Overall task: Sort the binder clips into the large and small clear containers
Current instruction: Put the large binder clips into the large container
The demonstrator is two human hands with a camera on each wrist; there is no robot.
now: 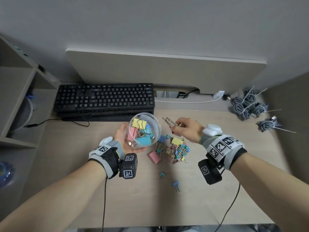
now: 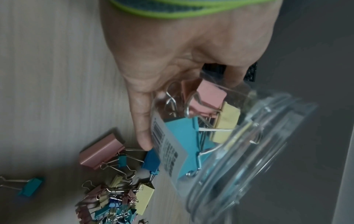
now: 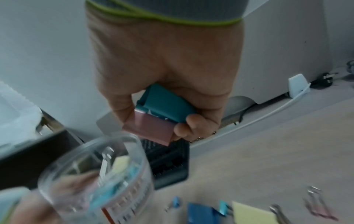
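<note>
Teal and pink show between the curled fingers (image 3: 193, 122) of our right hand (image 1: 187, 129): we see two large binder clips clamped there, a teal clip (image 3: 168, 104) deep in the palm and a pink clip (image 3: 149, 128) under it, their wire handles (image 1: 168, 122) sticking out toward ten o'clock in the head view. That hand hovers just beside the rim of the jar (image 1: 144, 129), at about three o'clock from it.

Our left hand (image 1: 124, 139) cradles the clear jar off the bench (image 1: 217, 190), thumb (image 2: 142, 121) along one wall and the other fingers round the far side, mouth tilted toward the right hand. Large clips in yellow, pink and teal already lie inside.

Below the two hands, at five o'clock from the jar, the unsorted pile (image 1: 175, 149) sits on the bench: a big pink clip (image 1: 154, 157), a big yellow one (image 1: 177, 141), a blue one (image 1: 161, 138) and a tangle of small ones. Two small strays (image 1: 168, 179) lie nearer us. We cannot make out a second, smaller container for certain.

We judge these clips light, stiff and smooth-painted, so they slide against each other; the wire handles swing and hook into neighbours. Taking one by its flat painted body gives the surest hold, and lifting by a handle risks dragging a chain of small ones along. The jar is thin, slick plastic, so a wrapped grip suits it.
</note>
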